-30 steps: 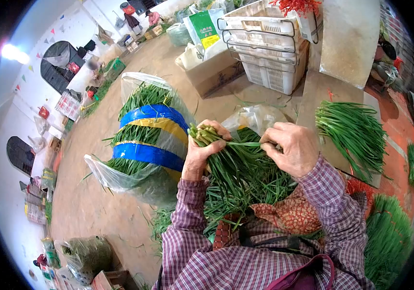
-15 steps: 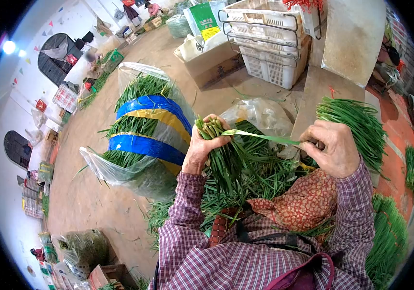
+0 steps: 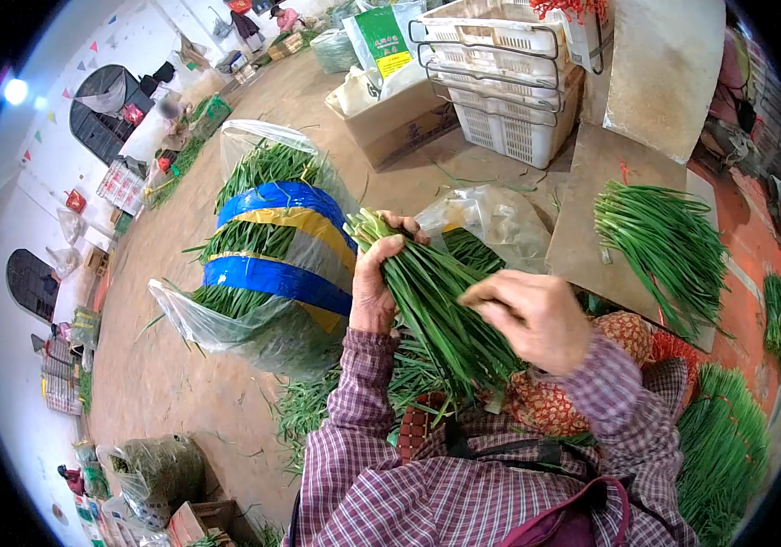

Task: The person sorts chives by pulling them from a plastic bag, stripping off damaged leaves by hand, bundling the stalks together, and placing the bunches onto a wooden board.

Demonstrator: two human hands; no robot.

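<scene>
My left hand (image 3: 378,282) is wrapped round a bunch of long green stalks (image 3: 438,296) near its pale cut ends, which point up and left. The leaves hang down to the right over my lap. Close above the leaves is my right hand (image 3: 536,317), blurred, with its fingers bent; whether it holds a leaf cannot be made out. Loose greens (image 3: 313,408) lie below the bunch. To the right, another bunch of green stalks (image 3: 662,246) rests on a board (image 3: 582,223).
A wrapped bale of greens (image 3: 267,239) stands at the left. Beyond are a cardboard box (image 3: 400,128) and stacked white crates (image 3: 506,128). More greens (image 3: 726,456) stand at the lower right. People sit far off along the wall.
My right hand has come back left and down over the bunch, and the long leaf stretched from it no longer shows. The bunch has turned, its leaves now slanting right.
</scene>
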